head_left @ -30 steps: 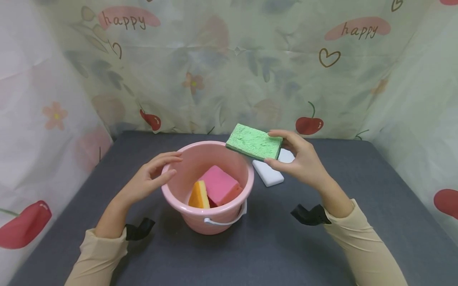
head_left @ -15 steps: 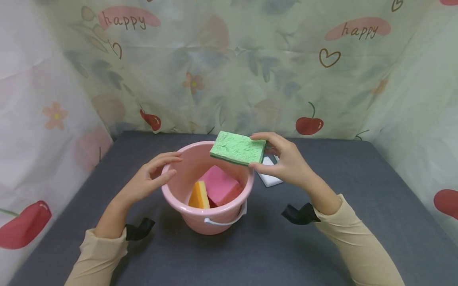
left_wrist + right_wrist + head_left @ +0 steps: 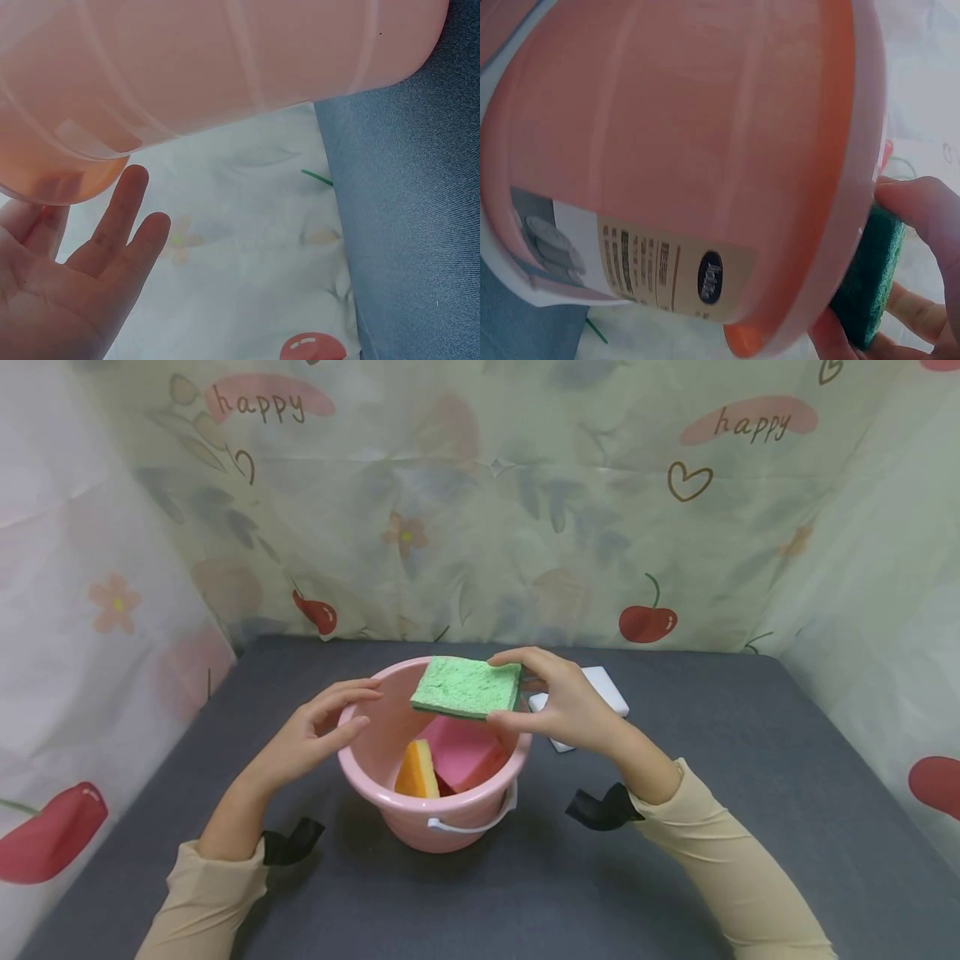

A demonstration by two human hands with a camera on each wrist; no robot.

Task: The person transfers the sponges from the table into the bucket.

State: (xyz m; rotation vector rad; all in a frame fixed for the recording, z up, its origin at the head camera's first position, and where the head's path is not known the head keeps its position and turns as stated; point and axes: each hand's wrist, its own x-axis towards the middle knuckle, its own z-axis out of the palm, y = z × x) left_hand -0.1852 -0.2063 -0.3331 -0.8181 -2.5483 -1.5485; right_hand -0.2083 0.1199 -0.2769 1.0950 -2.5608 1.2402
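My right hand (image 3: 564, 702) pinches a green sponge (image 3: 468, 687) by its right end, thumb below and fingers above. The sponge is over the far right part of a pink bucket's (image 3: 435, 827) mouth. Its dark green scouring underside (image 3: 868, 274) shows beside the rim in the right wrist view. My left hand (image 3: 303, 739) is at the bucket's left rim, its fingers loosely extended, not curled around it; in the left wrist view, the fingers (image 3: 124, 217) are beside the rim. Inside the bucket lie a pink sponge (image 3: 459, 750) and an orange-and-yellow sponge wedge (image 3: 416, 772).
White rectangular blocks (image 3: 606, 690) lie on the dark tabletop (image 3: 720, 735) behind my right hand, partly hidden by it. The bucket's white handle (image 3: 476, 822) hangs down in front. A patterned curtain (image 3: 480, 527) surrounds the table's back and sides.
My right hand has carried the green sponge leftward and a little down, from beside the right rim to over the bucket's mouth. My left hand stays in place.
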